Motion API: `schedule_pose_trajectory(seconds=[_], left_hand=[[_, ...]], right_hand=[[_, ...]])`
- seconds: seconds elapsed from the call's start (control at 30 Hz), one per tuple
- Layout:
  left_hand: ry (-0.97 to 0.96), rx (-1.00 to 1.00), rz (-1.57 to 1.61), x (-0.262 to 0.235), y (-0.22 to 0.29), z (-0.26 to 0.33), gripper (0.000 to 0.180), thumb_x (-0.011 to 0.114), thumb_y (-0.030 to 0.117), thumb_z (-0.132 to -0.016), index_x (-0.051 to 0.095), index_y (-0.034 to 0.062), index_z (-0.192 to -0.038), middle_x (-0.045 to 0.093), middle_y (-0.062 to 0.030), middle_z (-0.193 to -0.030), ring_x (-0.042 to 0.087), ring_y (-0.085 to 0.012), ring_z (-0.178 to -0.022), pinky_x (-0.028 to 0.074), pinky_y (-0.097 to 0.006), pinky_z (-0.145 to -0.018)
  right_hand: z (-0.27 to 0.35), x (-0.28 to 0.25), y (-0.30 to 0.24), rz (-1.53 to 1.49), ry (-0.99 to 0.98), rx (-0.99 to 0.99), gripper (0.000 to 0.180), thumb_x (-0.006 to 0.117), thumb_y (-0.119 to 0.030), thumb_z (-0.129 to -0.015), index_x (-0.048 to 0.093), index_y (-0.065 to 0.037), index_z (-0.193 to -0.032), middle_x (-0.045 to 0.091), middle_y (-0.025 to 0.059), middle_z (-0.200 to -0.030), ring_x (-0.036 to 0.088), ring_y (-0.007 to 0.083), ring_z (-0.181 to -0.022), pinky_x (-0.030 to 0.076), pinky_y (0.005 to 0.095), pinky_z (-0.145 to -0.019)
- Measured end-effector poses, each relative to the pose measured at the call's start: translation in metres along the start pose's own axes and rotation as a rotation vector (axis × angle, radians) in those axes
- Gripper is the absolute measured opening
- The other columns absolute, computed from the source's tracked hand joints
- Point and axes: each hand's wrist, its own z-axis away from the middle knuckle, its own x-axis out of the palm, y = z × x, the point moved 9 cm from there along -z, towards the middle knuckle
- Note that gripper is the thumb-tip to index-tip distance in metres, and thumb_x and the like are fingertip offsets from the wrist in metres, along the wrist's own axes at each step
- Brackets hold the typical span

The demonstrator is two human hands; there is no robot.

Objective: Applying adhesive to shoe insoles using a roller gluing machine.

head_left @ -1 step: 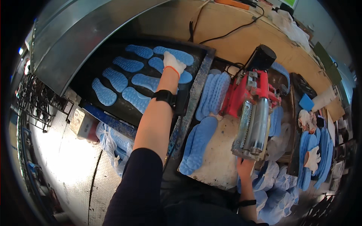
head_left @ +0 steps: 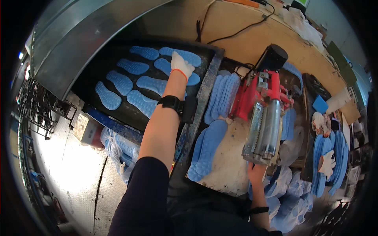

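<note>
Several blue textured insoles lie in loose rows on a black tray bed. My left hand, in a white glove with an orange cuff, rests at the far right of the rows. Its fingers are curled down against the farthest insole; what they grip, if anything, is hidden. My right hand is at the near end of a red machine with a metal roller and a toothed strip. The machine's end covers its fingers.
Stacked blue insoles lie on the pale board left of the machine. Stuffed plastic bags are below right. More insoles with a white glove lie farther right. A metal hood overhangs the tray bed.
</note>
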Motion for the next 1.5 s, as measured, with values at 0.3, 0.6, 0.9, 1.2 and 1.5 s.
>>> schedule_pose_trajectory(seconds=[0.3,0.6,0.9,1.2,1.5], left_hand=[[-0.426,0.555,-1.153,-0.029,-0.129,0.196,0.057,0.057,0.036,-0.091,0.047,-0.0006,-0.134,0.054,-0.0229,-0.129,0.05,-0.0362,-0.123,0.039,-0.039,-0.104],[-0.156,0.75,-2.125,-0.116,-0.179,0.212,0.083,0.07,0.04,-0.081,0.029,0.0048,-0.145,0.044,-0.0228,-0.134,0.048,-0.0411,-0.118,0.047,-0.047,-0.093],[-0.414,0.821,-1.695,-0.057,-0.199,0.254,0.073,0.072,0.007,-0.075,0.041,0.0144,-0.141,0.047,-0.02,-0.123,0.051,-0.0392,-0.115,0.047,-0.045,-0.094],[-0.391,0.911,-1.614,-0.125,-0.194,0.176,0.059,0.065,0.005,-0.082,0.045,-0.0016,-0.137,0.051,-0.0196,-0.131,0.057,-0.0341,-0.112,0.047,-0.044,-0.095],[-0.49,1.272,-1.773,-0.095,-0.232,0.201,0.055,0.062,0.015,-0.083,0.045,-0.003,-0.132,0.049,-0.0241,-0.132,0.044,-0.0391,-0.125,0.035,-0.046,-0.107]], right_hand=[[-0.002,0.001,0.027,-0.061,-0.009,0.1,0.038,0.065,-0.022,-0.083,0.061,-0.002,-0.115,0.058,0.0233,-0.12,0.052,0.0444,-0.111,0.04,0.0518,-0.097],[0.024,-0.033,0.027,-0.083,0.2,0.219,0.074,0.076,-0.033,-0.075,0.044,-0.001,-0.134,0.055,0.0234,-0.114,0.051,0.0423,-0.107,0.043,0.0491,-0.09],[0.0,-0.036,0.012,-0.364,0.089,0.304,0.076,0.078,-0.025,-0.074,0.042,-0.012,-0.139,0.062,0.0208,-0.105,0.063,0.0396,-0.09,0.051,0.0448,-0.075],[-0.023,-0.008,-0.02,-0.031,0.243,0.273,0.059,0.072,-0.021,-0.075,0.051,-0.006,-0.128,0.05,0.0214,-0.126,0.046,0.0417,-0.119,0.042,0.0479,-0.093],[-0.015,-0.016,-0.015,0.047,0.378,0.167,0.048,0.062,-0.02,-0.082,0.054,-0.005,-0.126,0.046,0.0214,-0.135,0.045,0.0383,-0.124,0.042,0.0465,-0.096]])
